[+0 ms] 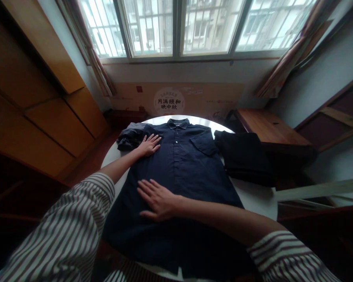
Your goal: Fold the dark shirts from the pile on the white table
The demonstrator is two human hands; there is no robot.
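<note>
A dark navy button-up shirt (pixel 191 168) lies spread face up, its collar toward the window and its hem toward me. Beneath it is a round white table (pixel 260 201). My left hand (pixel 149 145) rests flat on the shirt's upper left part, near the sleeve, fingers spread. Lower down, my right hand (pixel 159 199) lies flat on the left side of the shirt's body with its fingers stretched out. Neither hand grips the cloth. The right-hand short sleeve is laid inward over the shirt front.
Folded black clothes (pixel 244 156) lie on the table's right side. A grey and black bundle of clothing (pixel 131 136) sits at the left edge. A wooden desk (pixel 273 127) stands to the right, wooden cabinets (pixel 55 125) to the left, and a barred window (pixel 176 29) is behind.
</note>
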